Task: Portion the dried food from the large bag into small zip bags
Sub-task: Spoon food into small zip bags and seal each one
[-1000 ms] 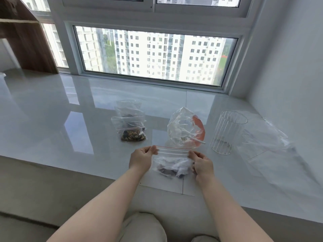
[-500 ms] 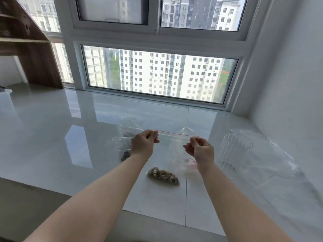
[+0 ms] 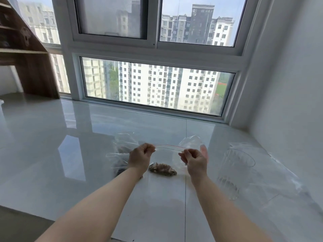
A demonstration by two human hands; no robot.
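Both hands, left hand [image 3: 139, 158] and right hand [image 3: 194, 160], have fingers pinching the zip bag [image 3: 166, 155] top corners mid-air above the worktop [image 3: 52, 154], and if that seal isn't fully pressed, the dried food [image 3: 162, 169] could spill out.

We see thin, clear plastic film in the zip bag [image 3: 166, 159], glossy where it catches light. The counter [image 3: 52, 154] is polished tile — mirror-smooth. The ribbed cup [image 3: 234, 173] looks like clear plastic or glass; the shelf [image 3: 35, 67] is matt wood grain.
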